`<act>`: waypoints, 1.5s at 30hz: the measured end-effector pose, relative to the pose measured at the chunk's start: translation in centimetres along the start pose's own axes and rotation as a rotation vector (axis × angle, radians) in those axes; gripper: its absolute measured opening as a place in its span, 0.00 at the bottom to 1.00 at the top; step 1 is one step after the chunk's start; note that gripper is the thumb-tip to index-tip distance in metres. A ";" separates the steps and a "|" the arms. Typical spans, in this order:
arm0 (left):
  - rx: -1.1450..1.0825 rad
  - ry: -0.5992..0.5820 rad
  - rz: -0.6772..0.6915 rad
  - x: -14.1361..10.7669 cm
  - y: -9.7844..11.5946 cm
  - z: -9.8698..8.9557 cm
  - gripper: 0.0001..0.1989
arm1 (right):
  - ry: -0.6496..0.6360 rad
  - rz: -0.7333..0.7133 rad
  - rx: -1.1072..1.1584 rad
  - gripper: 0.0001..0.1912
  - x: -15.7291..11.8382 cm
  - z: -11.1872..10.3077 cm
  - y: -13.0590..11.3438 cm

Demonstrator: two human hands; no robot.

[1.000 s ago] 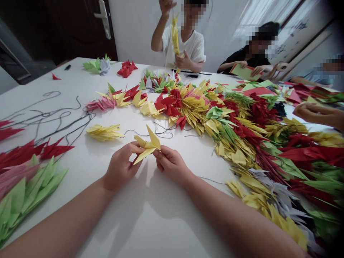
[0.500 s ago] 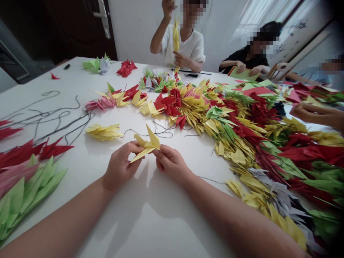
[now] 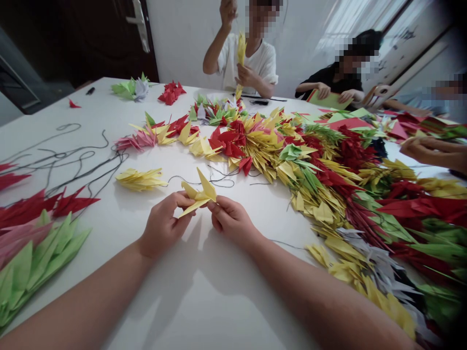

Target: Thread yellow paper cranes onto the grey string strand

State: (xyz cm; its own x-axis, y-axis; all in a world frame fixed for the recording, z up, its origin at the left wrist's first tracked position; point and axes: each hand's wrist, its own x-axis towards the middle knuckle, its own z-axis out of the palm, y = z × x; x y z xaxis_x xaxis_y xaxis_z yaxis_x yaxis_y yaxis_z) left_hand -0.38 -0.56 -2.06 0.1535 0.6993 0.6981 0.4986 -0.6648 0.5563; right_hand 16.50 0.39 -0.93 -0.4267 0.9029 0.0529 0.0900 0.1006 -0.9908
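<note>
Since the earlier frame, we see little shift in the yellow crane (image 3: pixel 199 197), while across the table a co-worker's string of yellow cranes (image 3: pixel 241 53) now hangs more upright from a raised hand (image 3: pixel 228 10). We also note that another co-worker's hand (image 3: pixel 432 150), at the right edge, has drawn slightly toward the frame's edge.

We find the crane held above the table (image 3: pixel 233 301), near the table's middle and in front of the wearer. Its wings and pointed ends stand clear of the surface. The left hand (image 3: pixel 162 226) pinches its left side between thumb and fingers. The right hand (image 3: pixel 231 221) grips its lower right side with the fingertips. The two hands are close together, parted only by the crane, and both are clamped on it.

Just beyond the crane lies a loose black thread (image 3: pixel 222 182), which runs left to a yellow bundle (image 3: pixel 140 180) of folded cranes. To the right, we see a large mixed heap (image 3: pixel 314 184) of red, yellow and green cranes. To the left lies a pile (image 3: pixel 32 248) of green, pink and red cranes. Farther off, a seated co-worker holds a green sheet (image 3: pixel 330 99).
</note>
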 end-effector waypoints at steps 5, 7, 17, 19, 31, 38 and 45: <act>0.022 0.016 -0.001 0.1 0.0 0.1 0.04 | 0.004 0.017 -0.058 0.10 0.0 0.0 0.2; 0.020 0.018 -0.008 0.1 0.0 0.0 0.04 | -0.007 0.021 -0.060 0.10 0.0 0.0 0.2; -0.011 0.015 -0.007 0.4 0.3 -0.1 0.03 | -0.043 -0.041 0.008 0.12 -0.1 -0.1 0.3; -0.033 0.012 -0.016 0.2 0.1 0.0 0.03 | -0.027 -0.042 0.027 0.12 -0.1 0.0 0.2; 0.033 0.007 -0.010 0.2 0.3 -0.2 0.01 | -0.038 0.044 -0.046 0.12 0.0 -0.1 0.1; 0.009 -0.005 -0.020 0.3 0.5 -0.1 0.01 | -0.053 0.024 -0.026 0.13 0.0 -0.1 0.1; 0.080 -0.003 0.161 0.0 -0.1 -0.3 0.06 | -0.011 0.006 -0.034 0.12 -0.2 0.1 0.2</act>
State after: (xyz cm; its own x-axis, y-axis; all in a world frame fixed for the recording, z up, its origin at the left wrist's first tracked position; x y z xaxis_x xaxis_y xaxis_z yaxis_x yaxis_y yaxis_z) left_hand -0.70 -0.61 -1.92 0.2395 0.5864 0.7738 0.5338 -0.7453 0.3996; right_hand 16.50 0.23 -1.12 -0.4359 0.8988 0.0456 0.1230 0.1098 -0.9863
